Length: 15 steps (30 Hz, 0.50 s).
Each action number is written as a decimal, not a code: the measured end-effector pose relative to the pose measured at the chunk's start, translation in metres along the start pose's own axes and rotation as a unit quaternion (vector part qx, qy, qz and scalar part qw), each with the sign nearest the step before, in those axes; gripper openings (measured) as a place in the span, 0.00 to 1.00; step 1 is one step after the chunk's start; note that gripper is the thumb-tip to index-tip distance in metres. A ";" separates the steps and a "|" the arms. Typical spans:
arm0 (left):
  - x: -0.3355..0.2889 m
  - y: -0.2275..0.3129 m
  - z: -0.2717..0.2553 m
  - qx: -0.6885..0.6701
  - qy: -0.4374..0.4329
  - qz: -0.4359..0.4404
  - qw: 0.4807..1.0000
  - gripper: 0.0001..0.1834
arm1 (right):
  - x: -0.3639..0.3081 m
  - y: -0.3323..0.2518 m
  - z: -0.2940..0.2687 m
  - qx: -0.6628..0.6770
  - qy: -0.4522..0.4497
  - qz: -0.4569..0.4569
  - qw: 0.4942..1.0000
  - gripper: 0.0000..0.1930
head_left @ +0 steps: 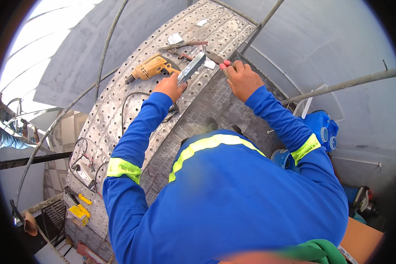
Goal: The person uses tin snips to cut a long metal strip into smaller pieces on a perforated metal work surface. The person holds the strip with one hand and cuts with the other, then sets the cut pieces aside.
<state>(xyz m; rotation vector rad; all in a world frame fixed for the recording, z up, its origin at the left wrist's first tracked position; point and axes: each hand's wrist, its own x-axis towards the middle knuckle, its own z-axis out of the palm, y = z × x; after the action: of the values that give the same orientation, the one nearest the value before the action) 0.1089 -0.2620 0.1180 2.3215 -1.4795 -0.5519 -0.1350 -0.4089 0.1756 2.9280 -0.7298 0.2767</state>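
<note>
My left hand (170,87) is closed around one end of a shiny silver metal channel (192,68), which points away over the perforated platform. To its right, my right hand (244,80) grips a hand tool with red grips (225,64). The tool's dark metal end reaches toward the far end of the channel; whether they touch I cannot tell. Just left of the channel lies a yellow power drill (153,67) on its side. Beyond the drill is a pair of pliers (182,45) with reddish handles.
The perforated metal platform (114,116) carries paper scraps (174,38), a cable, a power strip (84,174) and a yellow box (78,214). Pipe rails (356,82) run along both sides. Blue jugs (320,125) stand at the right.
</note>
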 end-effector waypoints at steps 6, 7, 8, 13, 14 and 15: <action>0.006 -0.010 -0.002 -0.040 -0.008 -0.029 0.999 0.27 | 0.016 -0.005 -0.002 -0.033 0.012 -0.007 0.999 0.17; 0.005 -0.012 -0.004 -0.068 -0.007 -0.034 0.997 0.28 | 0.017 0.001 -0.001 0.024 0.034 -0.008 0.999 0.18; 0.004 -0.015 -0.006 -0.057 0.012 -0.018 0.998 0.28 | 0.018 0.008 0.000 0.077 0.080 -0.024 0.993 0.18; -0.005 -0.018 -0.017 0.015 0.029 -0.005 0.999 0.25 | 0.013 0.021 0.017 0.382 -0.029 0.026 0.923 0.18; -0.008 -0.018 -0.019 0.008 0.041 -0.001 0.999 0.25 | 0.008 0.022 0.020 0.426 -0.058 0.047 0.902 0.19; -0.013 -0.018 -0.021 0.003 0.054 0.004 0.999 0.25 | 0.002 0.022 0.021 0.374 -0.018 0.024 0.927 0.20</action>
<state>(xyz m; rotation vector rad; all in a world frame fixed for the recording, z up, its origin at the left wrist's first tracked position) 0.1284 -0.2412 0.1291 2.3102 -1.4416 -0.4147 -0.1408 -0.4320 0.1563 3.6322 -0.8499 0.6306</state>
